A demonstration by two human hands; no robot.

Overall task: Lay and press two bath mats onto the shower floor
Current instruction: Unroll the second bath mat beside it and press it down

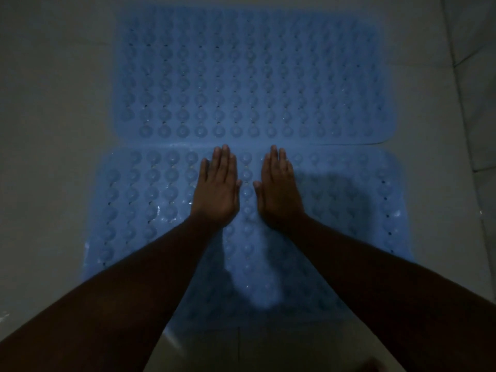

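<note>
Two blue bath mats studded with round suction cups lie flat on the pale shower floor, one behind the other. The far mat slightly overlaps the near mat along their shared edge. My left hand and my right hand rest palm down, side by side, on the near mat just short of that edge. The fingers of both hands are straight and together and hold nothing. My forearms cover much of the near mat's front part.
Pale floor tiles surround the mats on the left, right and front. A raised tiled edge or wall runs along the right side. The light is dim and my arms cast a shadow on the near mat's right half.
</note>
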